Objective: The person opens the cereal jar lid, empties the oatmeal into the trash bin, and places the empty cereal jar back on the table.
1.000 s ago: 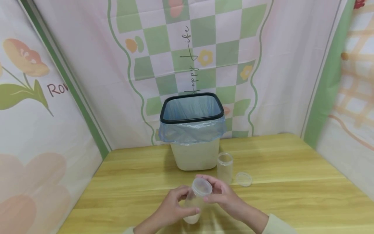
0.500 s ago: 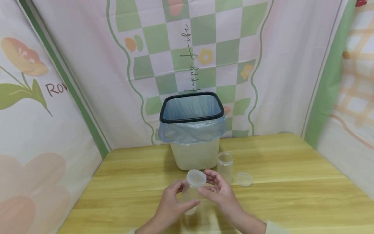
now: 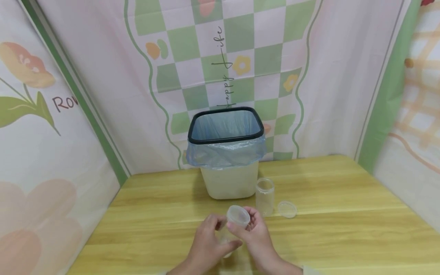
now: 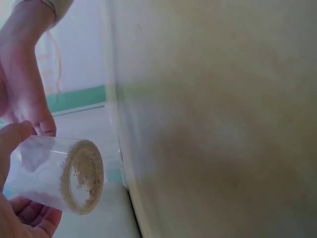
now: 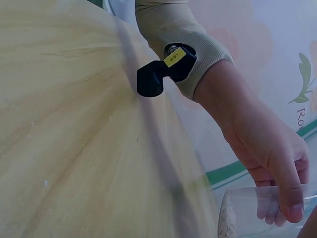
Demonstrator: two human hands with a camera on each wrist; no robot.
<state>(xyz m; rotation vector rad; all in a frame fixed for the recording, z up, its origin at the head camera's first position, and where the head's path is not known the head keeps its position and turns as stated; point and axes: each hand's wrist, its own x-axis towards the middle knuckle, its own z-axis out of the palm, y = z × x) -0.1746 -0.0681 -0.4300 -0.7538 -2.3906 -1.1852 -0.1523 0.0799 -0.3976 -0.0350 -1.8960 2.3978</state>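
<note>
beige crumbs (image 4: 88,171) ring the base of a clear jar (image 4: 57,173), which is raised off the desk (image 3: 154,214) near its front edge. clock bearings taken from this jar, head view. the jar tilts, mouth toward one o'clock.

left hand (image 3: 210,244) at nine o'clock: curled round the jar's body, thumb on the near side, fingers on the far side. right hand (image 3: 256,233) at three o'clock: pinching the translucent lid (image 3: 238,215) at the jar's mouth, thumb at the near edge, fingers on the far right. cannot tell if that lid sits fully on the rim.

second jar (image 3: 264,199), clear and uncapped, stands upright between one and two o'clock. loose lid (image 3: 287,209) lies flat at two o'clock, just beside it.

at twelve o'clock, a cream bin (image 3: 230,183) with black rim (image 3: 228,141) and blue liner (image 3: 227,154) folded over its outside. second jar is close by the bin's lower right corner. behind, a curtain (image 3: 268,23) in green and white checks. black device (image 5: 182,62), yellow tag on it, at the left sleeve (image 5: 166,25).
</note>
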